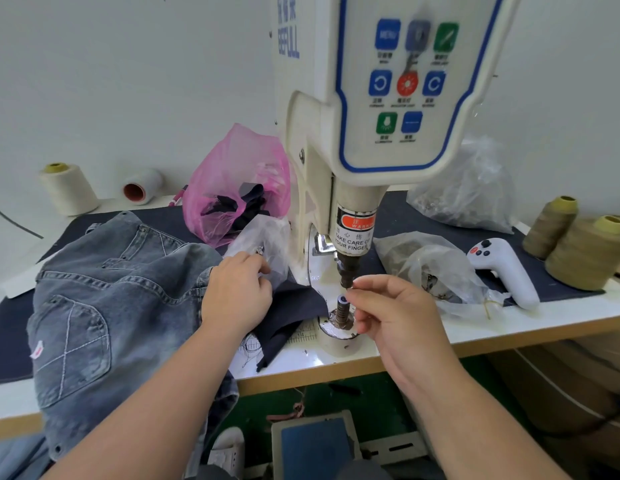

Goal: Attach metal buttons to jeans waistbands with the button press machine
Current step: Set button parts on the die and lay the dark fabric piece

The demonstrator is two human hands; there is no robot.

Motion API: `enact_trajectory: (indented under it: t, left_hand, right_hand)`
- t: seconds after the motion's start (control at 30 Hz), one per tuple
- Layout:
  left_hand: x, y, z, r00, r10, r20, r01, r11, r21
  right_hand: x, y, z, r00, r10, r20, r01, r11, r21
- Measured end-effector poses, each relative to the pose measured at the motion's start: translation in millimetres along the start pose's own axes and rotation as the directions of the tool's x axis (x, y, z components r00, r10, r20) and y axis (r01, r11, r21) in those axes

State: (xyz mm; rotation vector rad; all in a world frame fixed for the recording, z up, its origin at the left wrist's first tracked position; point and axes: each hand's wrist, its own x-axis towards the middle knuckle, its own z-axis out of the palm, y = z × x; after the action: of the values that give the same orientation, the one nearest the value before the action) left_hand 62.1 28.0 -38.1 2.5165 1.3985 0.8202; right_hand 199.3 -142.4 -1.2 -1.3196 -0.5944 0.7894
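Note:
The cream button press machine [388, 98] stands at the middle of the table, its black upper punch [346, 268] just above the lower die post [342, 306]. My right hand [395, 313] pinches a small metal button part [351, 288] at the tip of the punch. My left hand [235, 292] reaches into a clear plastic bag [267, 237] left of the machine, fingers curled; what they hold is hidden. Grey jeans [104, 299] lie in a heap at the left, hanging over the table's front edge. A dark denim piece [291, 313] lies beside the die.
A pink bag [232, 181] with dark scraps sits behind my left hand. Clear bags of hardware [433, 268] and a white handheld controller [502, 268] lie at the right, with olive thread cones [585, 251]. White cones [69, 188] stand at the back left. A foot pedal [315, 445] is below.

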Motion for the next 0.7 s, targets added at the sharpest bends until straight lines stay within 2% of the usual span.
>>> enact_trajectory:
  t: [0.17,0.33,0.47,0.7]
  left_hand:
    - [1,0,0,1.000,0.003,-0.008,-0.003,1.000,0.000]
    - [1,0,1,1.000,0.010,-0.006,-0.010,1.000,-0.004]
    - [1,0,1,1.000,0.006,-0.007,-0.006,1.000,-0.006]
    - [1,0,1,1.000,0.009,-0.002,-0.009,1.000,-0.002]
  right_hand:
    - [-2,3,4,0.999,0.032,0.010,-0.033,0.989,0.143]
    - [-2,5,4,0.999,0.042,-0.007,-0.040,0.988,0.147]
    - [-2,4,6,0.999,-0.002,-0.035,0.005,0.996,0.092]
    - [-6,1,12,0.990,-0.136,-0.046,0.131,0.986,-0.102]
